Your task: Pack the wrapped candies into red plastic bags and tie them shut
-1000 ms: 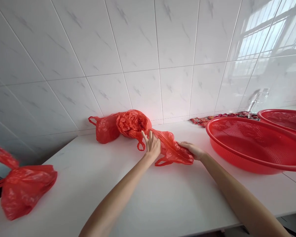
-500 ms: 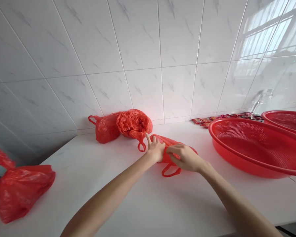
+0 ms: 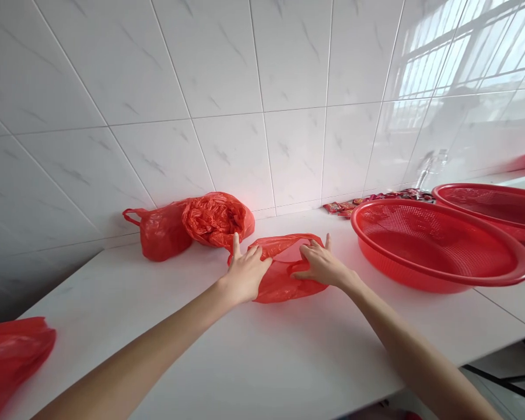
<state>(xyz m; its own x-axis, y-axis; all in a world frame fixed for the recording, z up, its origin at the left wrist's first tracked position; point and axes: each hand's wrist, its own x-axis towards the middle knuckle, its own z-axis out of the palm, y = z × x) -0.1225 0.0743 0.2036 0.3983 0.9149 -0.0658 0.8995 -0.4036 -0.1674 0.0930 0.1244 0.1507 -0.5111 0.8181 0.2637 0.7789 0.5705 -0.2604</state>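
A thin red plastic bag (image 3: 284, 286) lies on the white counter with its mouth spread wide between my hands. My left hand (image 3: 247, 273) grips the left side of the mouth, its index finger sticking up. At the right side, my right hand (image 3: 321, 262) grips the other edge, one finger also raised. Just behind my left hand, against the tiled wall, sits a crumpled bundle of red plastic bags (image 3: 216, 219). Touching it on the left is a filled, rounded red bag (image 3: 163, 230) with a loop handle.
Two large red plastic baskets, a near one (image 3: 437, 245) and a farther one (image 3: 494, 204), stand to the right. Small red packets (image 3: 345, 207) lie along the wall behind them. Another red bag (image 3: 15, 356) is at the left edge of the counter (image 3: 227, 367).
My hands have moved apart, and the bag's mouth has opened between them. The view has shifted to the right, so the bag at the left is now partly cut off.
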